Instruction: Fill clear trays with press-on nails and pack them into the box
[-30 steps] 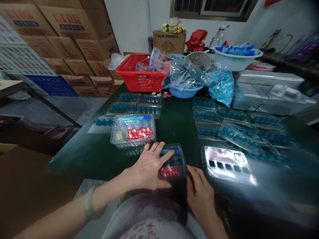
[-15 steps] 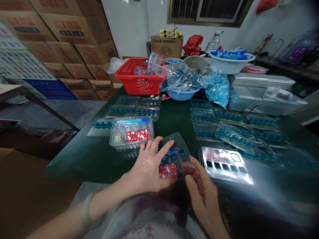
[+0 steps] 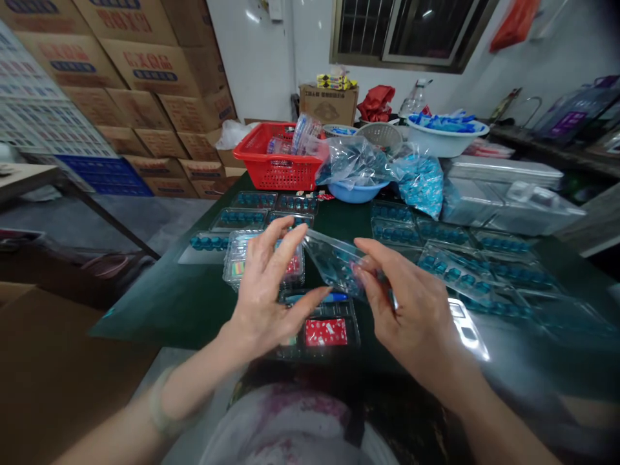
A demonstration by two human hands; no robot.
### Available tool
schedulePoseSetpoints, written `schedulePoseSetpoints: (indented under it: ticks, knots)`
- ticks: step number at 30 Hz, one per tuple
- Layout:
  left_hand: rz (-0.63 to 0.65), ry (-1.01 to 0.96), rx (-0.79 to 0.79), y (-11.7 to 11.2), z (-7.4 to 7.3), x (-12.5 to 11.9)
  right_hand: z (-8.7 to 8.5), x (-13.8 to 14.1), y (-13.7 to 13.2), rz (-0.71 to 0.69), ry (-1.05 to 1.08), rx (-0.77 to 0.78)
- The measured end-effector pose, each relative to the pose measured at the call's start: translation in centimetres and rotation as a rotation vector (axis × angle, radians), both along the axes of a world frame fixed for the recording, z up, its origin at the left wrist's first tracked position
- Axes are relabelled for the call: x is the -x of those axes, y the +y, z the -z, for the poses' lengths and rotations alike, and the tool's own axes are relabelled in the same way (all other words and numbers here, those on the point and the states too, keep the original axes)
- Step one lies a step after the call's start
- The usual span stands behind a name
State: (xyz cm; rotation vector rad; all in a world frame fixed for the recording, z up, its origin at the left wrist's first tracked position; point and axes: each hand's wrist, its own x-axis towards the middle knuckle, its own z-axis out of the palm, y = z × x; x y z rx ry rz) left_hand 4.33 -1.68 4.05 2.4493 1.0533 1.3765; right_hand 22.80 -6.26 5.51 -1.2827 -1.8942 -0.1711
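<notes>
Here's your right hand [image 3: 411,303], thumb and fingers pinching the edge of a clear blister tray [image 3: 334,263] with blue pieces inside, held up above the dark green table [image 3: 159,316]! Your left hand [image 3: 264,290] is spread wide, gripping nothing, right beside the tray's end. Just below sits a second tray [image 3: 322,332] with a red packet [image 3: 326,332] and a blue pen [image 3: 314,298], and a clear plastic box [image 3: 237,255] stands beyond your left hand.

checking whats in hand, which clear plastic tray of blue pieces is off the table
The clear plastic tray pinched in the right hand: it alone is held in the air, while the others lie on the dark green table.
</notes>
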Motion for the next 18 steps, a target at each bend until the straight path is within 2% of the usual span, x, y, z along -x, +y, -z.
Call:
schedulePoseSetpoints:
  ticks: [3, 6, 9, 11, 13, 15, 18]
  knots:
    - [0.052, 0.085, -0.125, 0.5, -1.2, 1.2, -1.1, 0.8, 0.4, -0.064, -0.234, 0.005]
    - [0.088, 0.157, -0.198, 0.8, -1.5, 1.9, -1.8, 1.8, 0.5, -0.108, -0.403, 0.022]
    - [0.072, 0.16, -0.176, 0.7, -1.2, 2.3, -2.1, 2.4, 0.8, -0.146, -0.432, 0.037]
    - [0.022, 0.111, -0.121, 0.5, -0.8, 2.6, -2.1, 2.3, 0.9, -0.169, -0.345, 0.037]
    - [-0.033, 0.025, -0.018, 0.1, -0.1, 2.8, -1.7, 1.9, 0.9, -0.168, -0.202, 0.026]
    - [-0.083, -0.139, 0.161, -0.3, 0.8, 3.1, -0.8, 1.0, 0.6, -0.109, -0.068, 0.011]
    - [-0.12, -0.428, 0.598, -0.9, 2.8, 3.7, 2.0, -0.5, -0.4, 0.054, 0.048, 0.042]
